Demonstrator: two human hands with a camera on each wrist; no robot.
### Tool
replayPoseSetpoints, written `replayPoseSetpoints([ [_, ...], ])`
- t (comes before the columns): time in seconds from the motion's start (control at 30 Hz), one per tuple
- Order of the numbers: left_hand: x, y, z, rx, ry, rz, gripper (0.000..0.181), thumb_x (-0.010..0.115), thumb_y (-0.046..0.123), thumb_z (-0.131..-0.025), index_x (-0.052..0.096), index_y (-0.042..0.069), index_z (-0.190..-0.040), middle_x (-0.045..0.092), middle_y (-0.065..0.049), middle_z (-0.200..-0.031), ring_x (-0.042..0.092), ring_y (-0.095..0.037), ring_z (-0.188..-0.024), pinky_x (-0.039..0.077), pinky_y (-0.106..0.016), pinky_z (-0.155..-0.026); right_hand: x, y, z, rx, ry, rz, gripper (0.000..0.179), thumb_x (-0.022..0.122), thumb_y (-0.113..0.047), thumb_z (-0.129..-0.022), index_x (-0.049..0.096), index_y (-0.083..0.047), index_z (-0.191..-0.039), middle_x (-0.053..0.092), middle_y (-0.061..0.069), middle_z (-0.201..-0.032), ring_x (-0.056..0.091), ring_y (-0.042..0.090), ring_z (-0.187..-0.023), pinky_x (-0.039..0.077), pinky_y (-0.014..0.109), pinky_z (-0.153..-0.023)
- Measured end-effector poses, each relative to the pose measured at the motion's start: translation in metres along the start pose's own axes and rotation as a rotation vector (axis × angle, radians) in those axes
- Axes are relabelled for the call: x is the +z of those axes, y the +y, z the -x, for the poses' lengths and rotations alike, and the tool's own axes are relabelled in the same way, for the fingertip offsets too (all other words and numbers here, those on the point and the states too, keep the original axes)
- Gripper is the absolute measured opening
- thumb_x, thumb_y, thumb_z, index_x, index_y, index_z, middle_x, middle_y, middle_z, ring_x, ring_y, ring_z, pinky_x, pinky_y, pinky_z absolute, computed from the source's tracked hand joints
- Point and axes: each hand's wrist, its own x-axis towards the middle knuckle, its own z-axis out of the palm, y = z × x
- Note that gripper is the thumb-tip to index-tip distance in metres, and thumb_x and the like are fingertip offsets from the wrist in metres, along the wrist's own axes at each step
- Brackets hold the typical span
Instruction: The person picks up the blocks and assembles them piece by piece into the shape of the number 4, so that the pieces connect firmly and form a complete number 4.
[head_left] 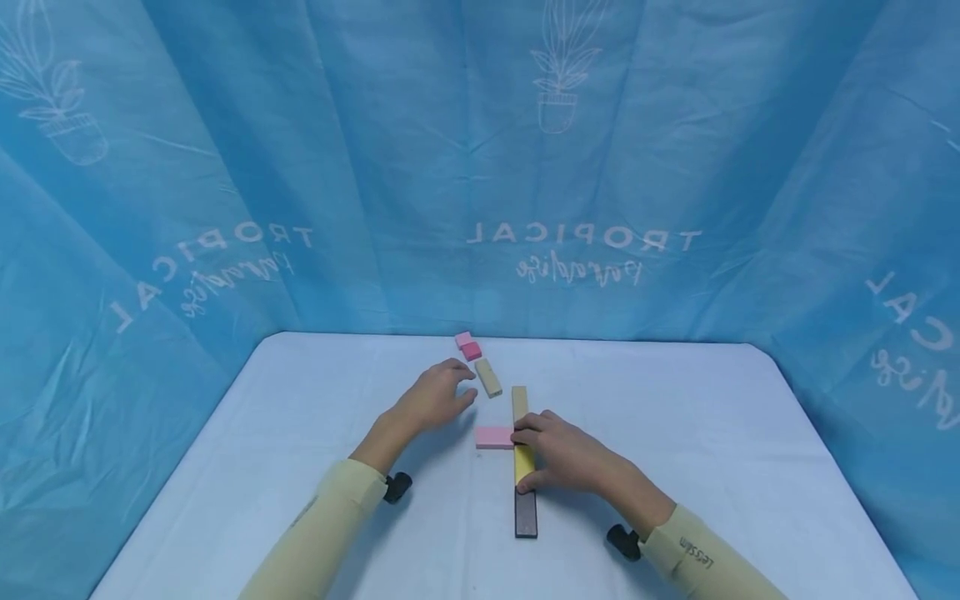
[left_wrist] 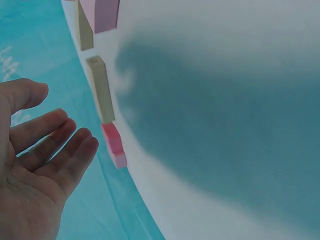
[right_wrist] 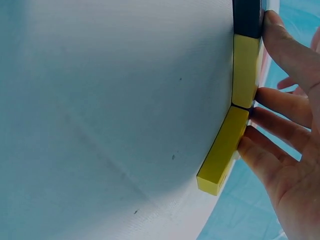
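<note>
Three wooden blocks lie end to end in a row: a beige block (head_left: 520,402) at the far end, a yellow block (head_left: 524,468) in the middle and a black block (head_left: 526,515) nearest me. My right hand (head_left: 568,451) rests along the row's right side, its thumb at the joint of yellow and black and its fingertips near the beige-yellow joint. A pink block (head_left: 493,437) sticks out to the left of the row. My left hand (head_left: 433,398) hovers with loose fingers and nothing in it, beside a loose beige block (head_left: 488,377).
Two small blocks, one light pink (head_left: 463,339) and one deeper pink (head_left: 472,351), lie together near the far edge of the white table (head_left: 637,392). A blue printed curtain (head_left: 420,167) hangs behind and on both sides.
</note>
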Motion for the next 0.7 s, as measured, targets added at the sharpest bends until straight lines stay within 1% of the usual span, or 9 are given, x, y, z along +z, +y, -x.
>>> replayPoseSetpoints([
  [0.27, 0.003, -0.015, -0.017, -0.021, 0.000, 0.015, 0.037, 0.063, 0.027, -0.092, 0.065, 0.006, -0.122, 0.057, -0.010, -0.125, 0.055, -0.025, -0.115, 0.048, -0.041, -0.093, -0.001, -0.001, 0.001, 0.006, -0.005, -0.005, 0.079, 0.072, -0.062, -0.071, 0.057, -0.018, -0.134, 0.047, -0.003, -0.139, 0.041, 0.019, -0.128, 0.039, 0.038, -0.103],
  [0.43, 0.002, -0.024, -0.032, -0.056, 0.006, 0.011, 0.038, 0.062, 0.027, -0.092, 0.064, 0.006, -0.123, 0.056, -0.010, -0.127, 0.054, -0.025, -0.115, 0.048, -0.040, -0.093, -0.002, -0.001, 0.002, 0.007, -0.012, -0.006, 0.078, 0.073, -0.061, -0.072, 0.057, -0.018, -0.135, 0.047, -0.003, -0.140, 0.040, 0.019, -0.128, 0.040, 0.037, -0.102],
  [0.6, 0.003, -0.027, -0.043, -0.095, 0.002, 0.014, 0.038, 0.063, 0.026, -0.092, 0.063, 0.006, -0.124, 0.054, -0.012, -0.129, 0.052, -0.027, -0.118, 0.046, -0.042, -0.095, 0.000, 0.000, 0.001, -0.003, -0.007, 0.003, 0.078, 0.072, -0.062, -0.072, 0.057, -0.018, -0.135, 0.046, -0.003, -0.140, 0.040, 0.019, -0.129, 0.039, 0.037, -0.103],
  [0.7, 0.003, -0.028, -0.048, -0.103, -0.006, 0.017, 0.037, 0.062, 0.024, -0.092, 0.062, 0.005, -0.123, 0.053, -0.013, -0.131, 0.050, -0.028, -0.120, 0.045, -0.043, -0.097, 0.000, 0.001, 0.001, -0.006, 0.001, 0.011, 0.078, 0.071, -0.063, -0.072, 0.057, -0.018, -0.135, 0.046, -0.004, -0.140, 0.040, 0.018, -0.129, 0.039, 0.037, -0.103],
])
